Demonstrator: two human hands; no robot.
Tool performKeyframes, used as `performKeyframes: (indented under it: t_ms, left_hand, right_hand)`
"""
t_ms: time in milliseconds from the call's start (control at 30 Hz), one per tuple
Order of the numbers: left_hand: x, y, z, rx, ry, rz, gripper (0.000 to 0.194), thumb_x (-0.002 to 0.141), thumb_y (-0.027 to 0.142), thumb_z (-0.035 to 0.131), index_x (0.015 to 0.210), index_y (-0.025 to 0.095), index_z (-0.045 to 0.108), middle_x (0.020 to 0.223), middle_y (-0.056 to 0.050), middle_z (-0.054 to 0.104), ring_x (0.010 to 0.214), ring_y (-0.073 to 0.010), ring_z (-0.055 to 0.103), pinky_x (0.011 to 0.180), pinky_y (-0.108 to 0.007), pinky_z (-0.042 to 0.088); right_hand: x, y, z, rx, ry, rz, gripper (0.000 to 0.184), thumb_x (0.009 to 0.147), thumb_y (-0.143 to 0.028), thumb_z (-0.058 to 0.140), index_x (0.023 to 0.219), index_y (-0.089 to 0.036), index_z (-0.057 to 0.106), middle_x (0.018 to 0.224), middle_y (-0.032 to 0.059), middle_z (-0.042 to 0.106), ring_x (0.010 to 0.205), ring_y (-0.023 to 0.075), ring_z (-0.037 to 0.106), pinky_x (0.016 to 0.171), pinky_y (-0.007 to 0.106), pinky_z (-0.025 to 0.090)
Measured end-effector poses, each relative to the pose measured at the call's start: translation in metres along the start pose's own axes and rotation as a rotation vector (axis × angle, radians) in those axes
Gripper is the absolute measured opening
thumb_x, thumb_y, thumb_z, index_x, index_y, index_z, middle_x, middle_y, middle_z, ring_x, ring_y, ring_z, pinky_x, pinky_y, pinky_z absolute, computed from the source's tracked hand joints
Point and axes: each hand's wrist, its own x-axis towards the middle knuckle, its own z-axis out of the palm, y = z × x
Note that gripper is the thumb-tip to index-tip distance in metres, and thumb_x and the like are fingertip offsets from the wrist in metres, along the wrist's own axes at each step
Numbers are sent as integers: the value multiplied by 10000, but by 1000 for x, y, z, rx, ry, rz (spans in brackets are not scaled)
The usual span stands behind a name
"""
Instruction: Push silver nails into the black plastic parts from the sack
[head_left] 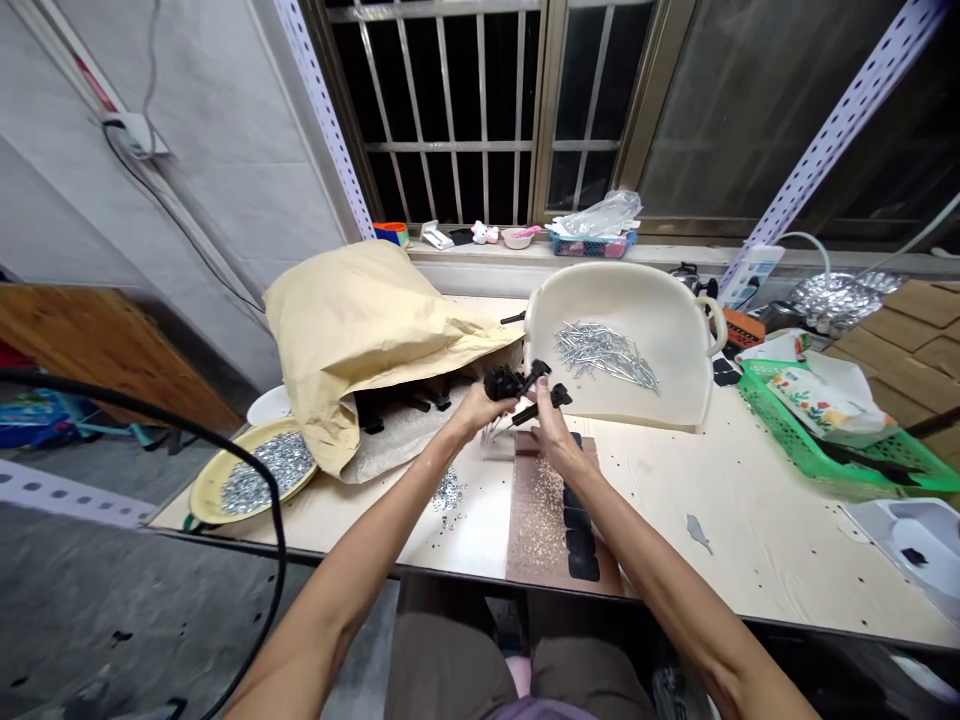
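My left hand (480, 408) is closed around a cluster of black plastic parts (501, 382) at the mouth of a yellow paper sack (360, 310). Close beside it, my right hand (553, 420) grips a black rod-shaped plastic part (534, 408) with a wider end. Another black piece reaches across between the two hands; which one bears it I cannot tell. More dark parts show inside the sack's opening. Below my hands lies a brown board (532, 545) with pale granules and a row of flat black pads (579, 520).
A cream basin (675, 350) with long metal screws or nails stands behind my right hand. At left is a yellow bowl (206, 490) of small metal pieces, with a black cable (279, 540) before it. A green basket (787, 430) and a white tray (911, 540) are at right.
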Motion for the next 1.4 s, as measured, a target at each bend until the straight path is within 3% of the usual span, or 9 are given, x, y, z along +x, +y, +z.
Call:
performKeyframes:
  t_ms: [233, 367, 433, 633, 767, 867, 1033, 1200, 1400]
  left_hand:
    - [27, -42, 1, 348, -43, 4, 89, 662, 123, 609, 727, 136, 668, 751, -103, 659, 891, -304, 605, 742, -315, 411]
    - [23, -33, 3, 407, -115, 78, 546, 589, 236, 730, 1111, 131, 609, 1150, -154, 582, 1143, -355, 464, 930, -411, 358]
    - [8, -14, 8, 420, -157, 237, 787, 619, 360, 739, 1316, 157, 438, 1360, -160, 429, 1270, -343, 334, 1017, -456, 283]
    - [-88, 38, 42, 244, -244, 540, 388, 896, 350, 451, 1256, 218, 508, 1226, -92, 578, 1174, -221, 479, 1002, -383, 343]
    - [-143, 32, 41, 201, -135, 362, 342, 933, 312, 365, 1187, 181, 553, 1011, -93, 643, 939, -189, 593, 824, -295, 451]
    - [-173, 21, 33, 210, -139, 271, 321, 929, 314, 375, 1157, 183, 559, 946, -82, 634, 871, -188, 595, 778, -291, 454]
    - [-209, 13, 40, 5, -174, 158, 199, 906, 242, 415, 1062, 171, 517, 954, -67, 613, 866, -168, 576, 777, -283, 449]
    - [-227, -2, 30, -198, -230, 16, 278, 900, 312, 447, 1147, 185, 467, 926, -44, 611, 779, -133, 572, 679, -244, 456]
    - [-206, -48, 2, 455, 121, 160, 225, 888, 267, 467, 1006, 199, 646, 878, -79, 568, 887, -210, 488, 769, -340, 428]
  right_hand:
    - [-17, -14, -63, 282, 83, 178, 649, 736, -772, 375, 792, -175, 625, 512, -27, 481, 388, 78, 419, 386, 215, 349]
    - [-42, -17, -87, 377, 99, 172, 444, 670, -602, 651, 708, -167, 570, 591, -31, 525, 439, 64, 463, 413, 208, 395]
    - [-55, -15, -88, 380, 112, 137, 379, 636, -507, 723, 731, -174, 568, 672, -30, 566, 473, 59, 488, 443, 208, 424]
    - [-88, 8, -69, 373, -54, 51, 292, 679, -443, 710, 712, -195, 561, 744, -32, 592, 623, 88, 564, 629, 251, 504]
    - [-107, 15, -79, 119, -117, -94, 363, 767, -449, 634, 1061, -248, 567, 1004, 30, 617, 839, 170, 616, 780, 380, 512]
    - [-121, 6, -88, -390, -51, -538, 562, 756, -403, 668, 1264, -290, 456, 1245, 63, 534, 1096, 246, 532, 949, 503, 401]
    - [-153, 0, -74, -1159, -466, -1102, 369, 854, -280, 574, 1221, -295, 534, 1173, 25, 610, 1024, 206, 556, 976, 453, 357]
    - [-168, 19, -74, -1357, -532, -1134, 276, 898, -213, 496, 1153, -258, 591, 909, 28, 676, 747, 144, 564, 632, 262, 406]
    - [-165, 24, -86, -1253, -343, -963, 234, 914, -229, 463, 1072, -260, 633, 1041, 22, 657, 820, 137, 587, 683, 251, 419]
